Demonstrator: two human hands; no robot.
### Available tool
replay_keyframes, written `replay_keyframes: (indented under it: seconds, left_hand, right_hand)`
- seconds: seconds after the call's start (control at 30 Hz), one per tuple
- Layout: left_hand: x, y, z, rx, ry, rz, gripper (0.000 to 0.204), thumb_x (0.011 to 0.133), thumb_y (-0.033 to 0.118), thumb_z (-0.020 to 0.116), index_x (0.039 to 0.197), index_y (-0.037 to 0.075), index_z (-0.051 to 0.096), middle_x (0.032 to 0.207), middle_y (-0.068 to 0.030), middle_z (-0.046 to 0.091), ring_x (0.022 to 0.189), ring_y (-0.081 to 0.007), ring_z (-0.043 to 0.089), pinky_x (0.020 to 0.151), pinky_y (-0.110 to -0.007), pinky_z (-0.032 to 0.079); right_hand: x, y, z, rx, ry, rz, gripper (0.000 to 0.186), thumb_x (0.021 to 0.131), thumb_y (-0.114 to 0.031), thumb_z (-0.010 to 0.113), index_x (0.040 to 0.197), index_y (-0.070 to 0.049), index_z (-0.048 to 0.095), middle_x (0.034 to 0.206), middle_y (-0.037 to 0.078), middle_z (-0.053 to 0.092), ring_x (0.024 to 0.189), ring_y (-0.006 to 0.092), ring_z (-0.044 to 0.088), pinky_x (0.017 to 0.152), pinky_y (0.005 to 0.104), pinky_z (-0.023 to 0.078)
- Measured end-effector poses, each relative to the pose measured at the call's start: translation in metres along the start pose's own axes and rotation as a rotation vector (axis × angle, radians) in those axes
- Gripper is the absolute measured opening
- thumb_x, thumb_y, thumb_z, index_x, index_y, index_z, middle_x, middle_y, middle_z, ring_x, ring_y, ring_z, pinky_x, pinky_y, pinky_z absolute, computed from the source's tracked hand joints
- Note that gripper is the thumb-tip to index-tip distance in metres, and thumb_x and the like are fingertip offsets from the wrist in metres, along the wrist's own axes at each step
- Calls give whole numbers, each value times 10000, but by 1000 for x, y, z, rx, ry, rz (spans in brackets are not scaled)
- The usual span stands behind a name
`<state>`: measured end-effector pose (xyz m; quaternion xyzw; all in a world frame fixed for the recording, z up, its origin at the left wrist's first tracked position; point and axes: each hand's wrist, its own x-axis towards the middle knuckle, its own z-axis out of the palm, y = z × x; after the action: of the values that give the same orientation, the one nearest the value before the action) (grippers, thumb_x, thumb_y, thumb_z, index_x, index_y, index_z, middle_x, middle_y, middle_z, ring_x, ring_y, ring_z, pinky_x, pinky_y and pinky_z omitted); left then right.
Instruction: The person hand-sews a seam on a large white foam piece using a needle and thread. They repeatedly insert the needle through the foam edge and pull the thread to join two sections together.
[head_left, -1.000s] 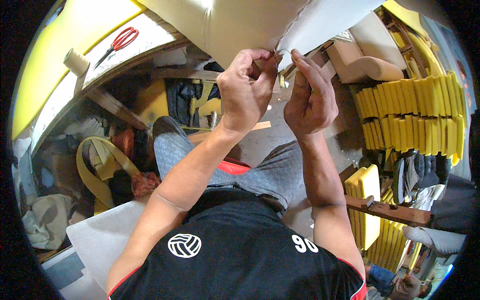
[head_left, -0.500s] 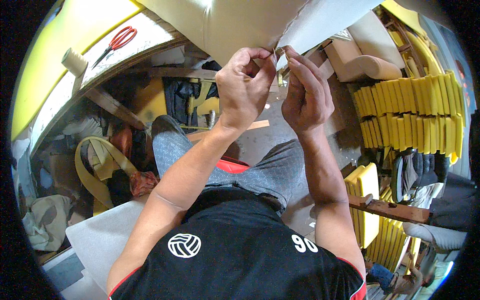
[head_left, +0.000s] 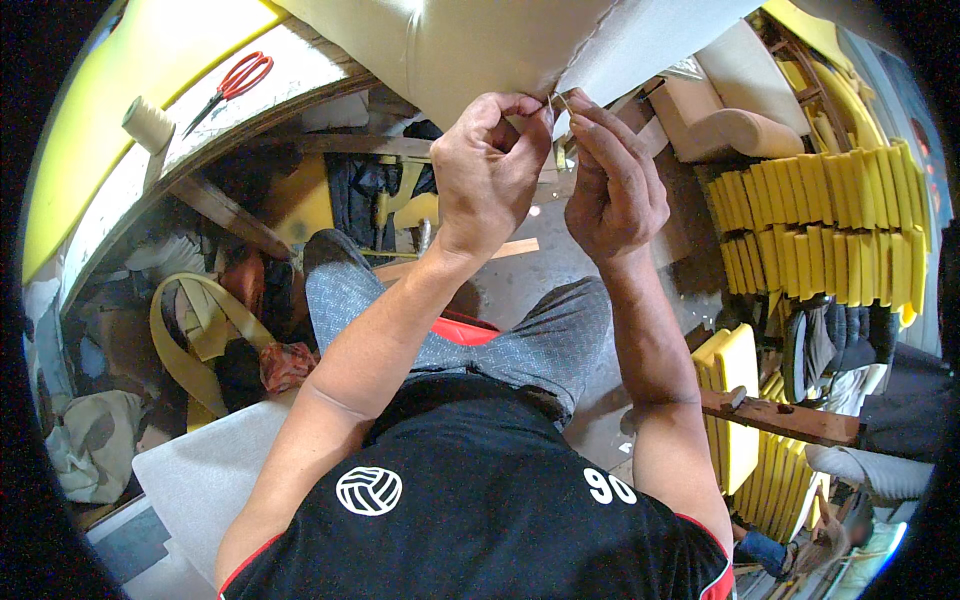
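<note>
Pale upholstery fabric (head_left: 480,50) covers a large padded piece in front of me, with a stitched seam (head_left: 590,42) running down to its lower corner. Just below that corner, my left hand (head_left: 492,170) is closed in a pinch, thumb against forefinger. My right hand (head_left: 618,185) is also pinched, a finger's width to the right. A thin pale thread (head_left: 560,101) shows between the two sets of fingertips. Whether a needle is there too is too small to tell.
On the table at left lie red-handled scissors (head_left: 240,76) beside a thread spool (head_left: 148,124). Stacked yellow foam pieces (head_left: 820,225) stand at right, below a beige padded piece (head_left: 740,130). A wooden bar (head_left: 785,416) juts in at right. A grey panel (head_left: 215,470) is at lower left.
Both hands keep their pinch in almost the same place. The right fingertips have shifted very slightly, and the thread between the hands shows a little more.
</note>
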<state>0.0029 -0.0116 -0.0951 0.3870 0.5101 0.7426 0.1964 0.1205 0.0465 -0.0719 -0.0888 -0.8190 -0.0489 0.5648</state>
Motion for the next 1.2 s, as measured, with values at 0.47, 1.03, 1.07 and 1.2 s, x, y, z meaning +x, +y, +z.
replay_keyframes:
  seconds: [0.47,1.03,1.07,1.2]
  left_hand:
    - [1,-1,0,11,-13,28,121,926,63,721,996,-30,691,588,-10,608,551,-16,514,485,-216,399]
    - [0,5,-2,-23,-41,-33,105,943,73,723,1006,-8,697,646,43,598,555,-3,488,480,-193,337]
    - [0,6,-2,-12,-38,-25,103,943,73,721,1003,-8,699,637,45,595,549,-3,486,480,-193,337]
    - [0,2,0,10,-15,17,95,944,76,715,997,-1,704,612,47,583,532,-4,479,474,-196,335]
  right_hand:
    - [1,-1,-3,41,-11,18,206,902,42,695,1102,-2,674,1091,197,743,1039,325,742,834,376,616]
    - [2,0,0,8,13,85,117,966,18,631,1069,-15,675,1070,178,761,985,280,756,821,338,600]
    - [3,-1,0,9,23,100,94,998,-3,608,1060,-18,677,1063,171,767,985,264,757,828,327,596]
    - [0,3,-2,3,-7,52,193,907,70,656,1079,-16,672,1092,188,752,975,304,756,798,356,604]
